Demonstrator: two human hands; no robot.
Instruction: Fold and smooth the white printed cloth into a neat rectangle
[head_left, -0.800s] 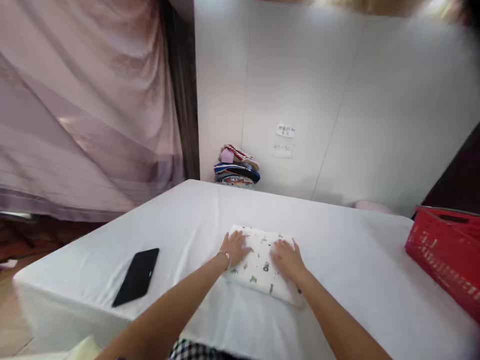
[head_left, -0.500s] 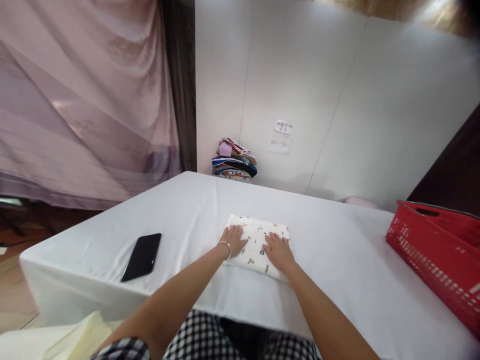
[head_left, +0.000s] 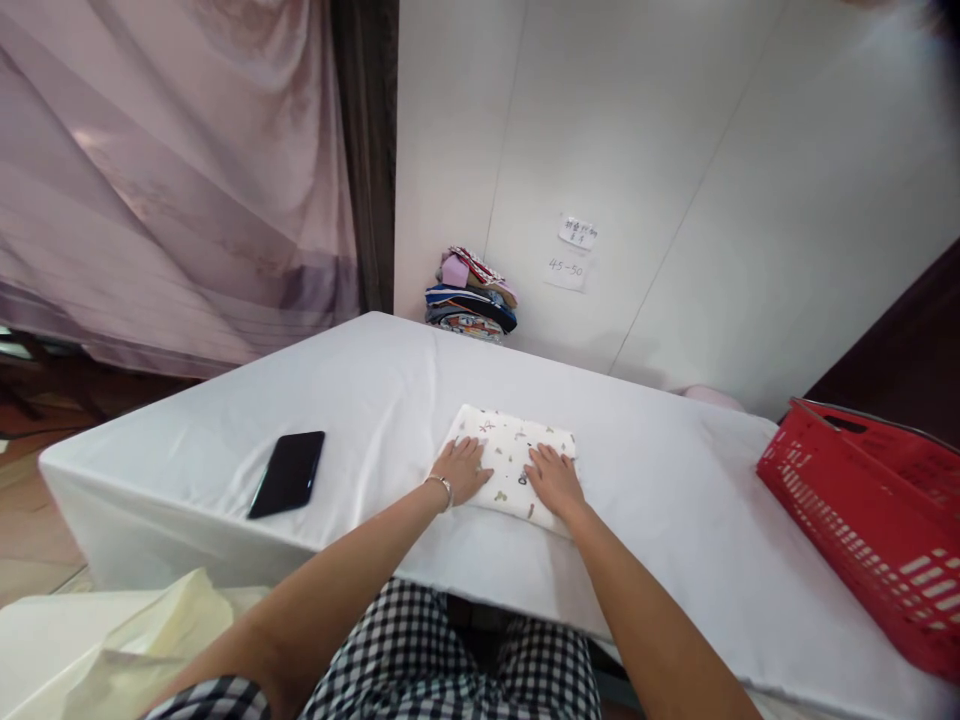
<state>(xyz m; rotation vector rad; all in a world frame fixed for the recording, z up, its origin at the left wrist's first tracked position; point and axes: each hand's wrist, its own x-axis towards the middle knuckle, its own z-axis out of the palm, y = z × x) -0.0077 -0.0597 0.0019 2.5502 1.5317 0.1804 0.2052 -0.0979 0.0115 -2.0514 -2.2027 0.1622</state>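
A folded white cloth [head_left: 512, 460] with small scattered prints lies flat on the white-covered table [head_left: 660, 480] in front of me. On its left part rests my left hand [head_left: 461, 470], palm down with fingers spread; a bracelet circles that wrist. My right hand [head_left: 556, 480] lies on the cloth's right part, its fingers also spread and flat. Neither hand grips the cloth. What kind of garment or cloth it is, the folds do not show.
A black phone [head_left: 289, 474] lies on the table at the left. At the right edge stands a red plastic basket [head_left: 855, 520]. Folded clothes [head_left: 471, 295] are stacked by the wall at the back. Pale yellow fabric [head_left: 165, 630] lies at the lower left.
The camera has tilted down slightly, so the scene sits higher in view. My left hand has shifted slightly toward the cloth's near left edge; the right hand stays on the cloth.
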